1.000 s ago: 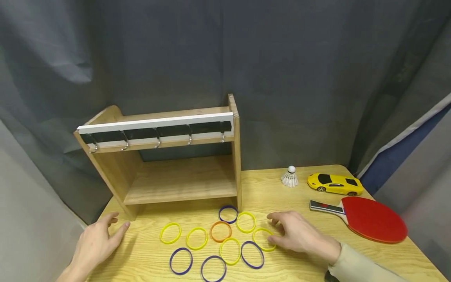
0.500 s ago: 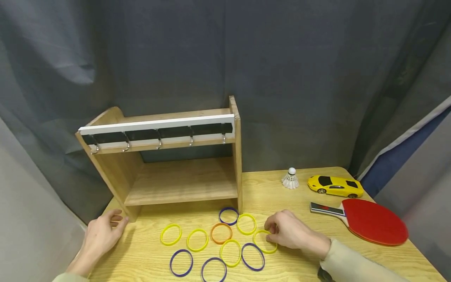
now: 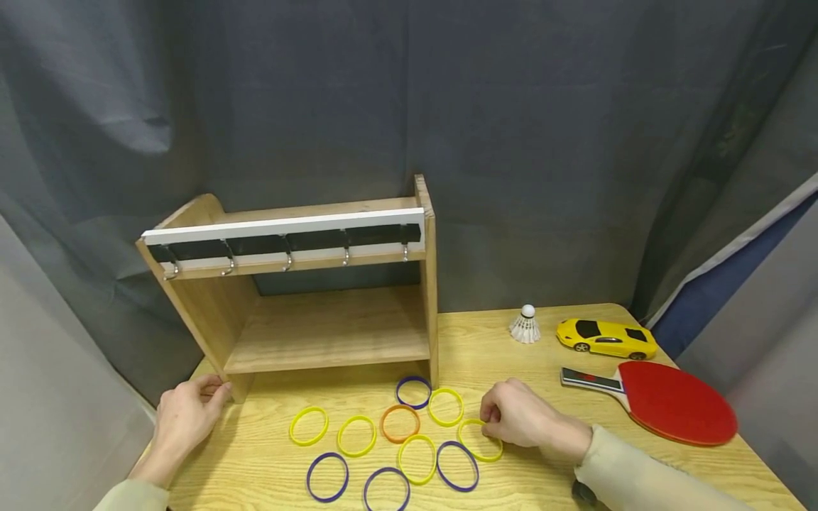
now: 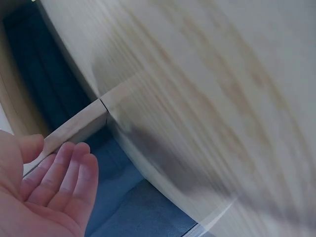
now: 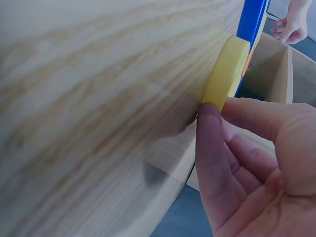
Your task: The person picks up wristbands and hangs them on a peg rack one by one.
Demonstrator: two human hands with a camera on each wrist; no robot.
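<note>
My right hand [image 3: 525, 419] pinches the right side of a yellow wristband [image 5: 224, 69] between thumb and index finger, at the table's surface. My left hand [image 3: 190, 414] grips the lower front edge of the wooden shelf's left side panel [image 4: 79, 121], thumb on one face and fingers on the other. The shelf [image 3: 431, 305] carries a white and black strip with several metal hooks [image 3: 287, 259]. Several more wristbands lie flat in front of it: other yellow wristbands [image 3: 343, 443], purple wristbands [image 3: 310, 482] and one orange wristband [image 3: 383, 429].
To the right are a shuttlecock [image 3: 525, 328], a yellow toy car [image 3: 607, 339] and a red table tennis bat [image 3: 680, 401]. A dark grey curtain [image 3: 543, 142] hangs behind the wooden table [image 3: 473, 333].
My left hand has moved to the shelf's left panel and closed on its edge. My right fingers have come together on the right side of the yellow wristband.
</note>
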